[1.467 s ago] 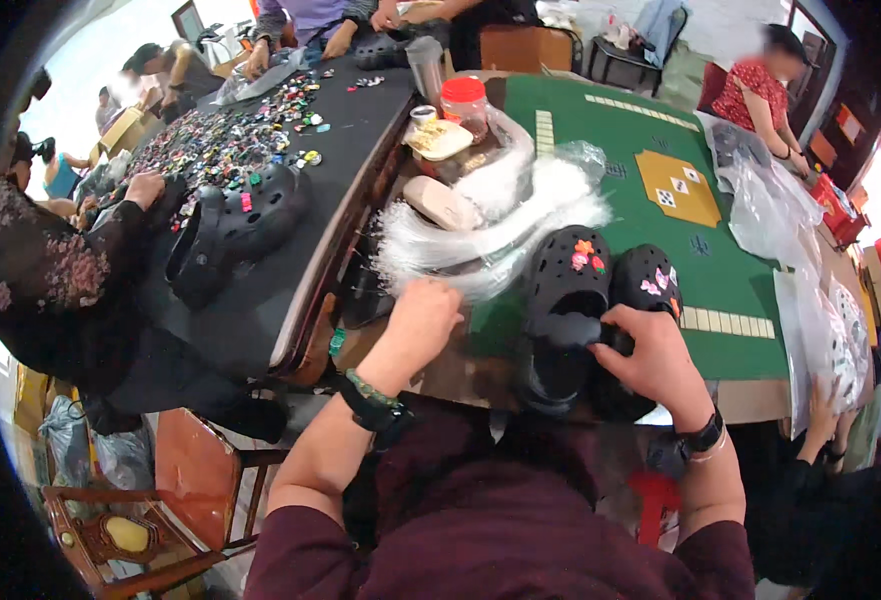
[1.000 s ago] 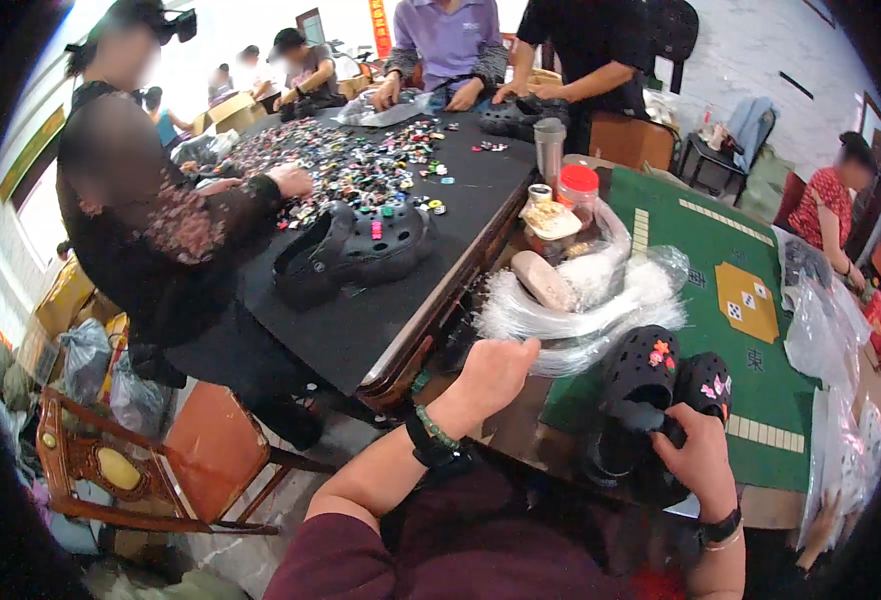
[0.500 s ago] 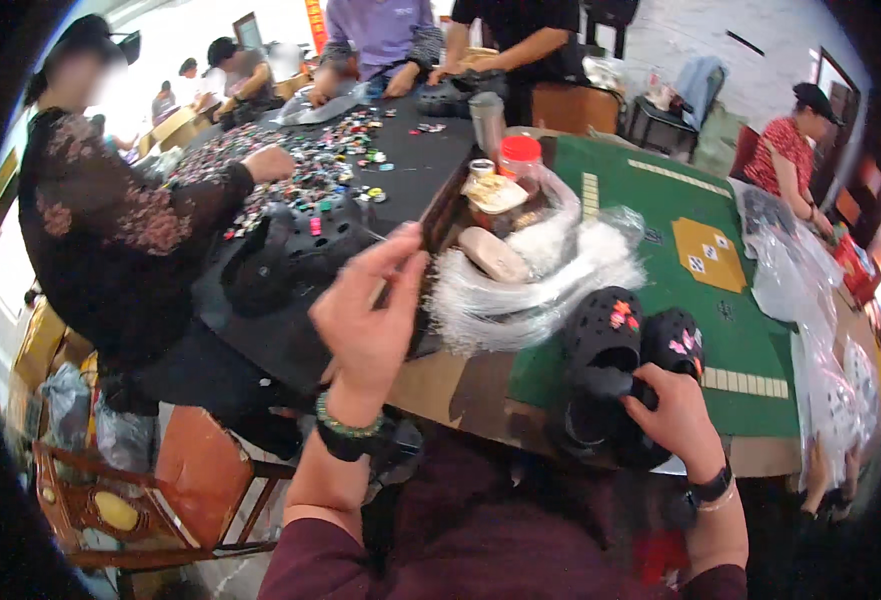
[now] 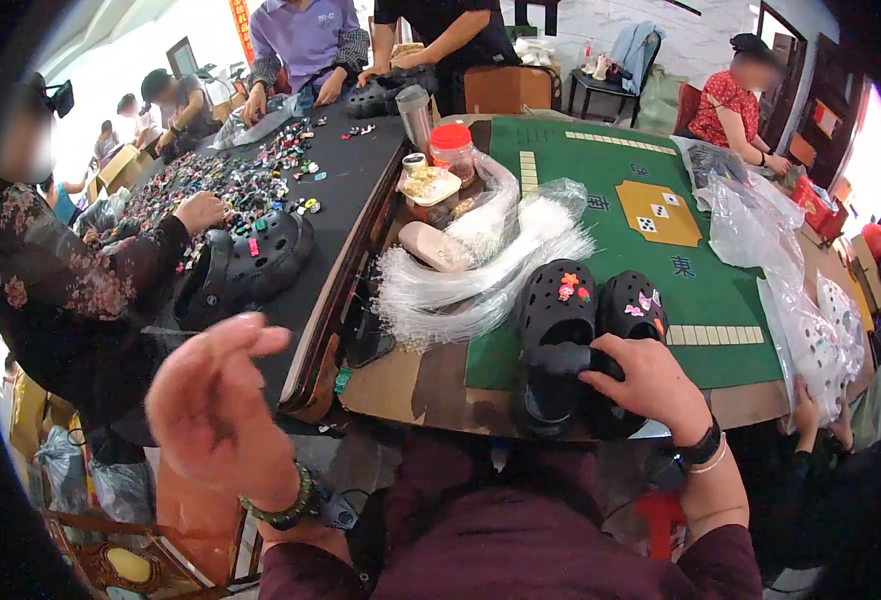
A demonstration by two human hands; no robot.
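Note:
Two black clogs stand side by side at the green mat's near edge, toes pointing away. The left clog (image 4: 550, 315) carries an orange, a pink and a red charm; the right clog (image 4: 632, 295) has pink and pale charms. My right hand (image 4: 650, 385) pinches the left clog's dark heel strap (image 4: 565, 358) between thumb and fingers, over the right clog's heel. My left hand (image 4: 222, 410) is raised at the left, away from the clogs, fingers loosely extended. Nothing shows in it, though it is slightly blurred.
A bundle of clear plastic fasteners (image 4: 460, 290), a red-lidded jar (image 4: 452, 150) and a metal tumbler (image 4: 416, 118) stand left of the green mat (image 4: 695, 310). Across the black table (image 4: 360, 165), a person in a floral sleeve reaches into loose charms (image 4: 260, 165) beside another clog (image 4: 260, 255).
My left hand has swung left and down, away from the black table's edge. My right hand keeps its hold on the strap. The whole view has shifted.

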